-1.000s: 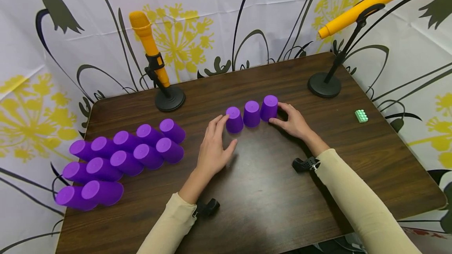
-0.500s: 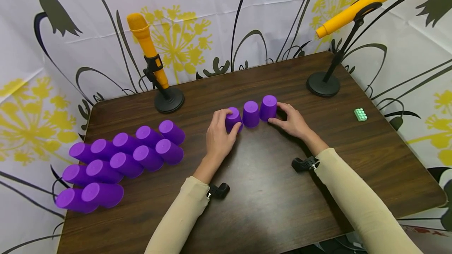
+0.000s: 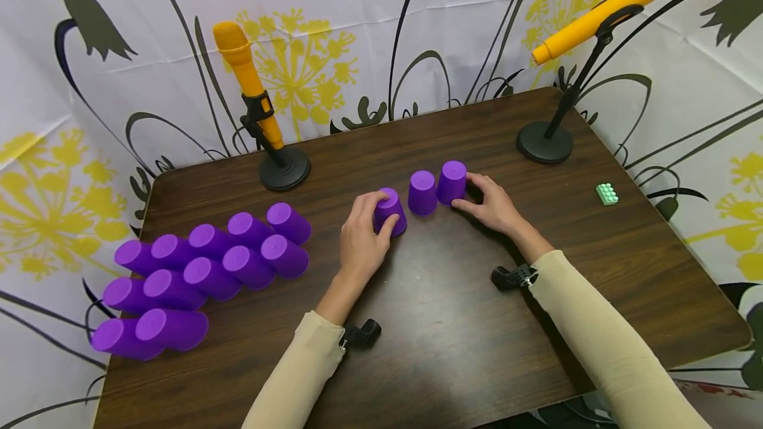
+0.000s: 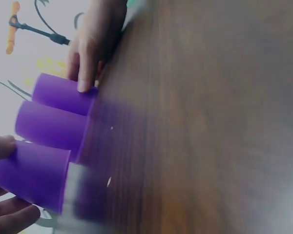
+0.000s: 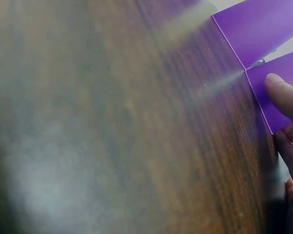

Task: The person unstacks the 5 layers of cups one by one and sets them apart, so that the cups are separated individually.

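In the head view, my left hand [image 3: 361,238] holds an upside-down purple cup [image 3: 394,206] between thumb and fingers. The same cup [image 4: 34,170] looks slightly tilted against the other two in the left wrist view, its rim close to the tabletop. A second purple cup [image 3: 422,194] stands mouth down just to its right, untouched by either hand. Beside that one is a third cup [image 3: 451,184], gripped by my right hand [image 3: 491,205] from its right side. Up close in the right wrist view, the thumb [image 5: 282,95] lies on this third cup's wall.
On the left of the brown table [image 3: 453,323], several purple cups [image 3: 210,277] stand upside down in rows. Two yellow microphones on black stands [image 3: 285,168] are at the back, one left and one right [image 3: 544,142]. A small green toy brick [image 3: 607,194] lies far right.
My left hand reached over, took hold of the leftmost of the three cups and drew it slightly left and nearer, widening the gap to the middle cup. The right hand stayed in place.
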{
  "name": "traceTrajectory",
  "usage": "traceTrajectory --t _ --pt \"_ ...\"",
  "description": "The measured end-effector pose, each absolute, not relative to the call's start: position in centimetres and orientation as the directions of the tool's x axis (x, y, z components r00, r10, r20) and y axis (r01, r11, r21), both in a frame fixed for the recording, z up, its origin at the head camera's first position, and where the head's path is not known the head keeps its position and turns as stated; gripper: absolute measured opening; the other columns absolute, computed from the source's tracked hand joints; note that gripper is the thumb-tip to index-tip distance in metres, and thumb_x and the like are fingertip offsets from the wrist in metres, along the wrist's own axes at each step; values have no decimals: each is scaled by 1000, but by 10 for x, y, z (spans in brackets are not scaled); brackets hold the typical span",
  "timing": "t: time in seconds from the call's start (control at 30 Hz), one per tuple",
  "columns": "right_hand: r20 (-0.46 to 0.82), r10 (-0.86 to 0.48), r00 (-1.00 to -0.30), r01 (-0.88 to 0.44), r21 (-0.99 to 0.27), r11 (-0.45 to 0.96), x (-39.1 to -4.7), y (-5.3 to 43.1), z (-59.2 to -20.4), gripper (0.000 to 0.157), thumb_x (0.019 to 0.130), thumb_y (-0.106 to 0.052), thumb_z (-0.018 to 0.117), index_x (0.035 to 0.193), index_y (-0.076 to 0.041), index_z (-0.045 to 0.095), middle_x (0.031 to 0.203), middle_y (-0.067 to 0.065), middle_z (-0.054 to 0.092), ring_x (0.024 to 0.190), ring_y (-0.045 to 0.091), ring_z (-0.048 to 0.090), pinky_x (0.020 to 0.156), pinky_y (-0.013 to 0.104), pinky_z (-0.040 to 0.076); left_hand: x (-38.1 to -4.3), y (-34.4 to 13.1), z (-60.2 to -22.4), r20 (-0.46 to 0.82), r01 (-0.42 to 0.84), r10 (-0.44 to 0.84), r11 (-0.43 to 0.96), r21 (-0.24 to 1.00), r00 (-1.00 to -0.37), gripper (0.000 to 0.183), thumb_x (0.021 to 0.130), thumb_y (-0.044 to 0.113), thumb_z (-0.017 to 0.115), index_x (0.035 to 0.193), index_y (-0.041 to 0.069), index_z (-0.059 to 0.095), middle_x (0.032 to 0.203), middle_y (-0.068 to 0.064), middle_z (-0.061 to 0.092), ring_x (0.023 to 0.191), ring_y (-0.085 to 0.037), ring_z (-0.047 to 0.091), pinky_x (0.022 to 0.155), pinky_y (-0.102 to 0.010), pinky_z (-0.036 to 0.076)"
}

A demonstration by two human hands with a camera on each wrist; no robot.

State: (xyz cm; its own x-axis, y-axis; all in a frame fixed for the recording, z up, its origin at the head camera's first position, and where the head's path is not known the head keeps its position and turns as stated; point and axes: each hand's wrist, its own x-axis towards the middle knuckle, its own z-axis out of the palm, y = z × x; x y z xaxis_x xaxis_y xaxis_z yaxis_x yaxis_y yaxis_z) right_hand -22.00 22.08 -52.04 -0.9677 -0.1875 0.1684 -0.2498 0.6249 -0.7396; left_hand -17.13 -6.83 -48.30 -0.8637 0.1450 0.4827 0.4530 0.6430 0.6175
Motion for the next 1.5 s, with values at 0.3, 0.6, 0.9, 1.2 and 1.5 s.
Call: traceTrajectory --t 0.3,0.6,0.9,1.2,1.5 --pt "168 -192 -967 -252 -743 620 -220 219 -520 65 85 -27 78 139 -3 51 137 18 55 129 34 46 107 53 33 -105 -127 -467 458 429 123 620 657 -880 36 85 14 77 118 12 62 122 -4 61 108 -21 63 80 -37 57" --pt "167 -188 -968 -249 -741 624 -220 219 -520 65 85 -27 78 140 -3 51 136 18 55 128 34 46 107 53 34 -40 -212 -472 575 348 -166 652 674 -801 43 71 -8 82 111 -1 67 120 -12 63 108 -14 60 82 -13 49" --pt "159 -186 -970 -241 -740 627 -220 219 -521 66 85 -27 78 140 -4 51 137 17 54 128 33 46 107 53 34 -21 -272 -480 593 51 -398 800 597 -701 37 75 4 83 109 -1 69 118 -15 62 105 -10 56 77 -3 42" --pt "163 -185 -969 -244 -736 632 -220 220 -521 66 85 -27 78 140 -3 51 137 17 55 129 34 46 106 53 34 -26 -281 -484 564 -47 -421 828 559 -710 36 77 9 82 108 1 67 112 -18 60 98 -30 60 77 -2 36" --pt "149 -177 -973 -228 -743 629 -219 219 -519 65 86 -28 78 140 -3 51 138 18 53 130 34 45 107 52 33 -26 -279 -481 567 -91 -450 831 548 -690 37 76 10 82 110 4 68 114 -16 61 104 -32 60 79 -1 32"
